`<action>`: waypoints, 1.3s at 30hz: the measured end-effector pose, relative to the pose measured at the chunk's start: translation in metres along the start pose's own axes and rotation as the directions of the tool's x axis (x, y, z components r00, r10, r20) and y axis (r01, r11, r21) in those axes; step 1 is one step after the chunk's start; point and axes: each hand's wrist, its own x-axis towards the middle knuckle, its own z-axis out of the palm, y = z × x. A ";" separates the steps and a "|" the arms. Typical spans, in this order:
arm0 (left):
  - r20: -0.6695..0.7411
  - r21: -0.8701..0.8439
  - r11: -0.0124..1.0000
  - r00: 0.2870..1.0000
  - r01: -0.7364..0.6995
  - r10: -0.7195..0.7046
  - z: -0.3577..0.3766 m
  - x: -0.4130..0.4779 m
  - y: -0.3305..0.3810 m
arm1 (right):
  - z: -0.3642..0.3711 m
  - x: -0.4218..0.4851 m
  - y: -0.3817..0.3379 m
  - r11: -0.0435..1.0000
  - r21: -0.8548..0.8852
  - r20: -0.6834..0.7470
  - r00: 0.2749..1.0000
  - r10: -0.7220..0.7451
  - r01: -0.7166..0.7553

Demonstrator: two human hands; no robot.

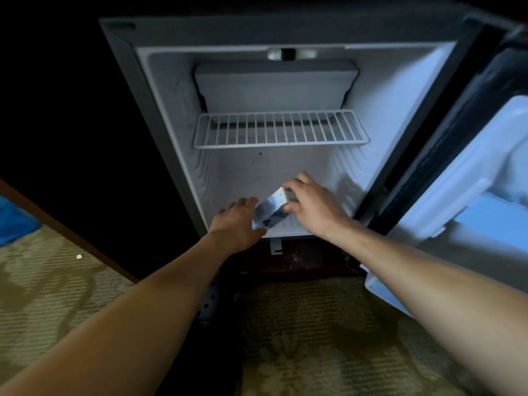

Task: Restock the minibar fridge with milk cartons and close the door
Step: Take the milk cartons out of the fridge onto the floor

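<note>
The minibar fridge [183, 155] stands open in front of me, its white inside bare apart from a wire shelf [280, 130]. A small white milk carton [270, 210] with dark print lies tilted just above the fridge floor near the front edge. My left hand [235, 224] grips its near end from the left. My right hand [311, 205] holds its far end from the right, fingers curled around it. The fridge door [468, 178] is swung wide open to the right.
A freezer box [275, 84] sits at the top back of the fridge. Dark wood cabinet surrounds the fridge on the left. Patterned carpet [314, 332] covers the floor below, and something blue [14, 221] lies at the far left.
</note>
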 end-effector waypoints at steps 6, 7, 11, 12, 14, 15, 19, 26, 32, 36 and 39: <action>0.020 0.138 0.973 0.982 -0.188 0.187 -0.031 -0.049 0.038 | -0.059 -0.086 -0.017 0.993 0.099 -0.011 0.998 0.070 -0.068; 0.028 0.148 0.964 0.975 -0.221 0.219 -0.039 -0.058 0.045 | -0.070 -0.100 -0.019 0.991 0.101 -0.006 0.996 0.090 -0.089; 0.020 0.188 0.929 0.947 -0.319 0.321 -0.073 -0.098 0.081 | -0.110 -0.158 -0.028 0.986 0.129 -0.023 0.994 0.109 -0.105; 0.009 0.206 0.920 0.941 -0.334 0.339 -0.080 -0.108 0.092 | -0.120 -0.172 -0.031 0.984 0.150 -0.038 0.994 0.103 -0.096; -0.021 0.219 0.907 0.928 -0.359 0.372 -0.092 -0.128 0.114 | -0.140 -0.199 -0.036 0.976 0.197 -0.079 0.991 0.110 -0.092; -0.033 0.212 0.901 0.919 -0.378 0.393 -0.097 -0.139 0.126 | -0.151 -0.214 -0.037 0.971 0.219 -0.111 0.986 0.122 -0.095; -0.044 0.232 0.839 0.856 -0.493 0.515 -0.112 -0.176 0.181 | -0.194 -0.279 -0.037 0.946 0.290 -0.215 0.953 0.214 -0.147; 0.061 0.343 0.658 0.715 -0.670 0.696 -0.116 -0.228 0.293 | -0.253 -0.403 -0.027 0.941 0.223 -0.319 0.893 0.316 -0.253; 0.145 0.315 0.542 0.603 -0.779 0.784 -0.073 -0.279 0.391 | -0.276 -0.497 -0.015 0.907 0.207 -0.343 0.841 0.418 -0.366; 0.177 0.245 0.518 0.563 -0.820 0.807 -0.035 -0.308 0.437 | -0.271 -0.558 0.006 0.847 0.264 -0.352 0.771 0.530 -0.461; 0.225 0.170 0.542 0.568 -0.823 0.792 0.002 -0.331 0.460 | -0.258 -0.598 0.021 0.794 0.278 -0.324 0.725 0.607 -0.540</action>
